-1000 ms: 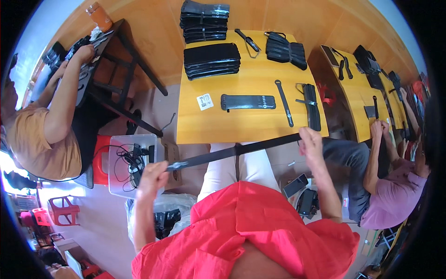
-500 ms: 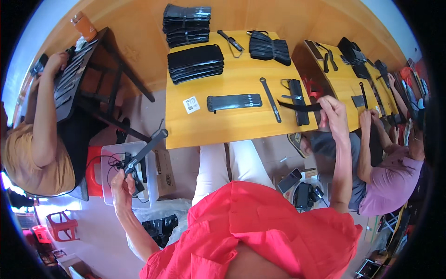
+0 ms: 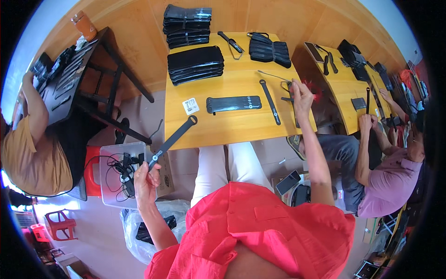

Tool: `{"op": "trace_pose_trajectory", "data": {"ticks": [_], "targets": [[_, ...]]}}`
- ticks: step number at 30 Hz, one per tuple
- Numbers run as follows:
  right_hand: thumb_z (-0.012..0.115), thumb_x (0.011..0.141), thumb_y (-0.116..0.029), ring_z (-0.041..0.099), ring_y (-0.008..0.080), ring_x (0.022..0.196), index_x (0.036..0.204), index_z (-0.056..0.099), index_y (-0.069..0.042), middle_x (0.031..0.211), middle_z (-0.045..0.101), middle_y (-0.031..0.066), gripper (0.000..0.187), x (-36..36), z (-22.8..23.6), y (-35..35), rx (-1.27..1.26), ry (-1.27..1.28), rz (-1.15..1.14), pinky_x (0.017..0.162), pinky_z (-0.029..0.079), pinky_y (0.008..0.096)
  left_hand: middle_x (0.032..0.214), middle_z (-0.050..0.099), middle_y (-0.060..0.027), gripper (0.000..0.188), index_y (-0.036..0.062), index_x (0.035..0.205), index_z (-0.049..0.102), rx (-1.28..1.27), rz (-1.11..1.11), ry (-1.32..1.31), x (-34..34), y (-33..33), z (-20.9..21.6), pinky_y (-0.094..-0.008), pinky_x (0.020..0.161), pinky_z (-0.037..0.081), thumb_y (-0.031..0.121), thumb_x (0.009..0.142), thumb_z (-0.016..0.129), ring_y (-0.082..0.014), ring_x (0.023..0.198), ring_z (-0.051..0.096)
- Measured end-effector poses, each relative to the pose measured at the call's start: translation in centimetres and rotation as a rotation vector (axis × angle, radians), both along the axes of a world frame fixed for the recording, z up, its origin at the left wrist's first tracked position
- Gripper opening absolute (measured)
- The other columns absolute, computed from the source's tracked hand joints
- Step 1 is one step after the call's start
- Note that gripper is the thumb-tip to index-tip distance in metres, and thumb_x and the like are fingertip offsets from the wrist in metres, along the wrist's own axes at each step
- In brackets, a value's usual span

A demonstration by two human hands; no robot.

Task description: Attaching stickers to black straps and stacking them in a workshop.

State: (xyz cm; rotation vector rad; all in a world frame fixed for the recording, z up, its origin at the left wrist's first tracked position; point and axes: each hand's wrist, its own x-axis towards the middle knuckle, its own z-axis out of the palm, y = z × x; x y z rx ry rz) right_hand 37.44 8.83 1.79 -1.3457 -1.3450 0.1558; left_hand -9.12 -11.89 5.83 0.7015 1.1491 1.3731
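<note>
My left hand (image 3: 147, 182), out to the left of the yellow table, is closed on the end of a black strap (image 3: 174, 139). That strap slants up over the table's near left corner, its ring-shaped tip uppermost. Above the table's right side, my right hand (image 3: 303, 98) pinches a thin dark strap (image 3: 274, 76) seen nearly edge-on, pointing left. Beneath this hand lies a small black bundle (image 3: 296, 116), partly hidden. A single black strap (image 3: 270, 102) with a ring end lies left of it. Mid-table rests a flat set of black straps (image 3: 233, 103).
Stacks of black straps (image 3: 195, 65) and a tied bundle (image 3: 269, 49) stand toward the back of the yellow table (image 3: 218, 132). A white label (image 3: 190, 106) lies at left. A clear bin (image 3: 110, 197) with cables sits below left. People work at both sides.
My left hand has moved right and slightly up with its strap. My right hand has shifted left and slightly up over the small bundle, turning its strap edge-on.
</note>
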Motion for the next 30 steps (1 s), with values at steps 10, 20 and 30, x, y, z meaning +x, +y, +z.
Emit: {"op": "trace_pose_trajectory", "data": {"ticks": [10, 20, 30], "targets": [[0.06, 0.08, -0.015, 0.057, 0.0307, 0.076, 0.092, 0.066, -0.006, 0.08, 0.061, 0.0124, 0.016, -1.2, -4.5, -3.4, -0.257, -0.475, -0.171, 0.068, 0.047, 0.0401, 0.049, 0.046, -0.0022, 0.042, -0.0039, 0.083, 0.061, -0.083, 0.032, -0.01, 1.5, 0.4, -0.9, -0.019, 0.039, 0.032, 0.033, 0.094, 0.045, -0.0082, 0.039, 0.04], [0.062, 0.077, -0.015, 0.058, 0.0307, 0.079, 0.094, 0.066, -0.004, 0.085, 0.063, 0.013, 0.021, -2.2, -2.2, -6.3, -0.298, -0.557, -0.205, 0.069, 0.047, 0.0395, 0.049, 0.045, -0.0015, 0.043, -0.0051, 0.083, 0.061, -0.059, -0.046, 0.057, 3.5, 1.2, -0.8, -0.0181, 0.04, 0.029, 0.034, 0.093, 0.046, -0.0074, 0.04, 0.039], [0.065, 0.071, -0.001, 0.062, 0.0268, 0.084, 0.107, 0.061, -0.006, 0.099, 0.062, 0.012, 0.037, -17.1, 6.8, -13.9, 0.009, -0.349, 0.661, 0.069, 0.051, 0.0313, 0.054, 0.047, 0.0006, 0.042, -0.0009, 0.084, 0.062, -0.075, -0.334, 0.257, 9.2, 1.3, 2.3, -0.0188, 0.044, 0.03, 0.032, 0.095, 0.039, -0.0059, 0.046, 0.04]]}}
